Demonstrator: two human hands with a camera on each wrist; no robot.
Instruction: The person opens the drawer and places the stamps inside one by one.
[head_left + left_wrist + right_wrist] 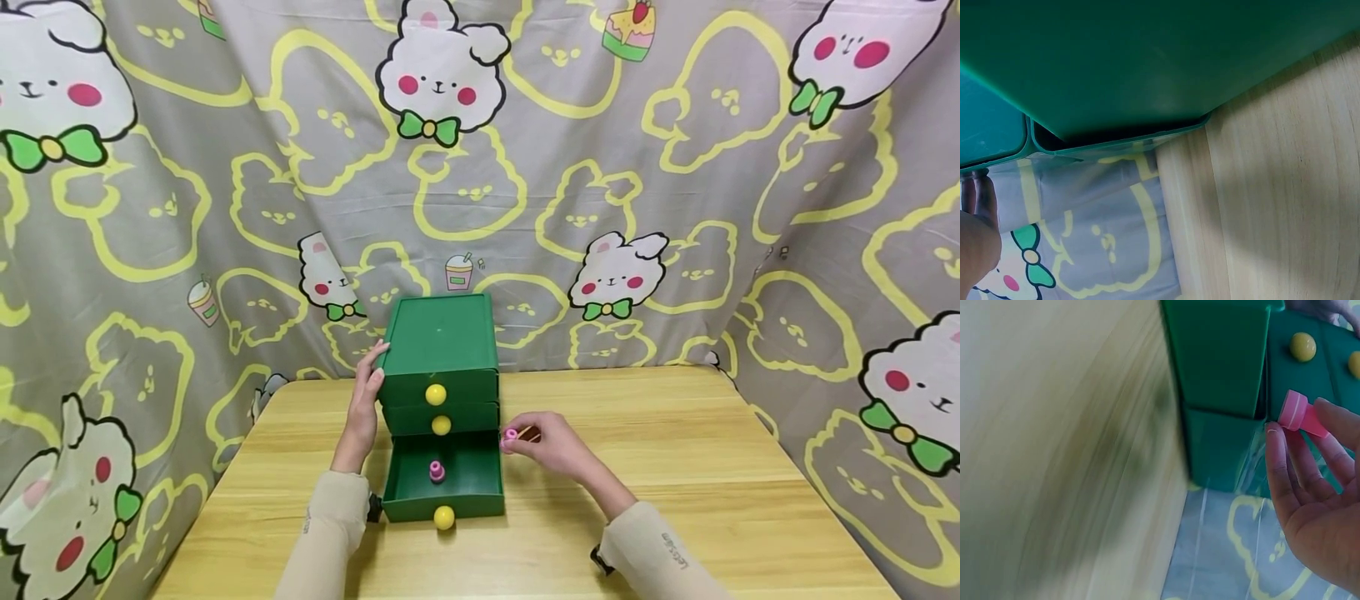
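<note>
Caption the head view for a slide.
Left hand steadies a green drawer chest; right hand holds a pink piece beside the open bottom drawer.

Small pink stamp (511, 434), pinched beside drawer

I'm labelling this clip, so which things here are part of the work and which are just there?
In use:
green drawer chest, steadied by left hand
open bottom drawer
pink piece lying in it
pink piece pinched by right hand

Just there:
wooden table
cartoon-print cloth
</note>
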